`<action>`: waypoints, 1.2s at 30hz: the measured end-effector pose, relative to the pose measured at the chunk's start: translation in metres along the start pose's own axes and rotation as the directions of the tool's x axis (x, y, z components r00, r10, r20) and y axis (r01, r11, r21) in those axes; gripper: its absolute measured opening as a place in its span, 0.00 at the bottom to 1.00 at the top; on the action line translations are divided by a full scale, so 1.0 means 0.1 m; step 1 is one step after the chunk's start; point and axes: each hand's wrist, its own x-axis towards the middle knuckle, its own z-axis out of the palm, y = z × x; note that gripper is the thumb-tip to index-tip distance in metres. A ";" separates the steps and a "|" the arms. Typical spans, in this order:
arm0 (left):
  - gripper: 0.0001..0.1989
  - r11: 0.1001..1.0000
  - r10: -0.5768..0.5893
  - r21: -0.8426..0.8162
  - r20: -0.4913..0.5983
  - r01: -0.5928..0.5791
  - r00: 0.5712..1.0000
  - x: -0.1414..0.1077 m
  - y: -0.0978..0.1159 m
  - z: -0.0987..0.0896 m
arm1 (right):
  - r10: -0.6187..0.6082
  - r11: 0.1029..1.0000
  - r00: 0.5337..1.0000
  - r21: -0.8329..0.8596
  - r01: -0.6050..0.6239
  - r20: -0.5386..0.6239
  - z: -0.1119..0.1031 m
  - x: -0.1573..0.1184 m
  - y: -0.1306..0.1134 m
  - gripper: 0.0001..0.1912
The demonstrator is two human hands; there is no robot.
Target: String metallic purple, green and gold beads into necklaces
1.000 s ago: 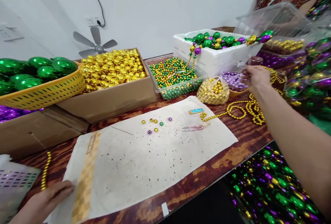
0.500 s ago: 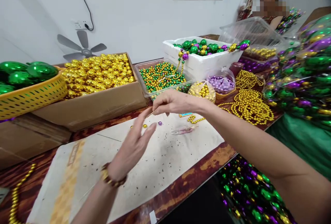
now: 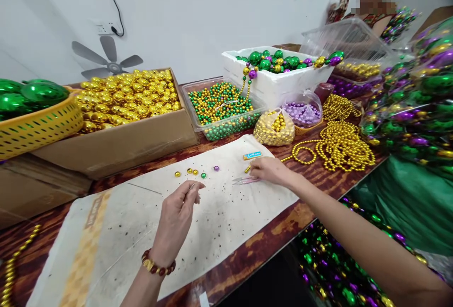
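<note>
One thin stick (image 3: 145,188) lies on white cloth (image 3: 226,208). The left hand (image 3: 176,217) pinches finger and thumb together; anything inside is too tiny to see. Past it sit three gold beads (image 3: 195,172), one green bead (image 3: 203,175), one purple bead (image 3: 216,168). The right hand (image 3: 271,171) hides one snips' (image 3: 243,181) handles; I can't tell if it grips.

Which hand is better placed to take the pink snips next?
Probably the right hand: it is at the handle end of the pink snips. The left hand is farther off, fingertips pinched together.
</note>
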 end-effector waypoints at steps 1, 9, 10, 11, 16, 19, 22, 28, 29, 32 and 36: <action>0.13 1.000 -0.009 -0.013 -0.005 0.009 1.000 -0.02 -0.03 -0.02 | 0.013 0.998 1.000 -0.060 -0.013 0.005 0.08 -0.02 0.05 0.08; 0.11 0.952 -0.164 -0.267 -0.044 0.147 0.985 -0.11 -0.08 -0.27 | -0.040 0.942 0.996 -0.329 0.065 0.082 0.30 -0.11 0.04 0.08; 0.11 0.942 -0.174 -0.296 -0.041 0.155 0.984 -0.11 -0.06 -0.29 | -0.042 0.937 0.995 -0.342 0.071 0.091 0.30 -0.11 0.03 0.08; 0.12 0.933 -0.180 -0.324 -0.039 0.158 0.983 -0.11 -0.04 -0.30 | -0.043 0.932 0.994 -0.354 0.075 0.096 0.30 -0.11 0.01 0.08; 0.12 0.858 -0.185 -0.491 -0.027 0.148 0.982 -0.13 0.09 -0.30 | -0.058 0.924 0.991 -0.369 0.100 0.125 0.28 -0.15 -0.05 0.09; 0.11 0.805 -0.194 -0.574 -0.016 0.150 0.981 -0.15 0.15 -0.30 | -0.058 0.928 0.986 -0.356 0.110 0.155 0.23 -0.24 -0.04 0.08; 0.10 0.768 -0.206 -0.619 -0.001 0.161 0.979 -0.18 0.20 -0.31 | -0.029 0.930 0.988 -0.359 0.083 0.154 0.15 -0.41 0.02 0.09; 0.07 0.726 -0.184 -0.668 0.045 0.167 0.982 -0.20 0.27 -0.31 | 0.047 0.921 0.995 -0.389 -0.010 0.084 0.04 -0.74 0.06 0.18; 0.07 0.725 -0.179 -0.669 0.048 0.164 0.983 -0.21 0.28 -0.31 | 0.051 0.919 0.996 -0.394 -0.020 0.069 0.05 -0.75 0.03 0.19; 0.08 0.733 -0.165 -0.662 0.051 0.157 0.985 -0.21 0.28 -0.31 | 0.051 0.917 0.998 -0.398 -0.035 0.031 0.09 -0.72 -0.08 0.17; 0.08 0.733 -0.163 -0.662 0.052 0.156 0.985 -0.22 0.28 -0.31 | 0.018 0.922 1.000 -0.387 -0.017 -0.001 0.15 -0.60 -0.23 0.17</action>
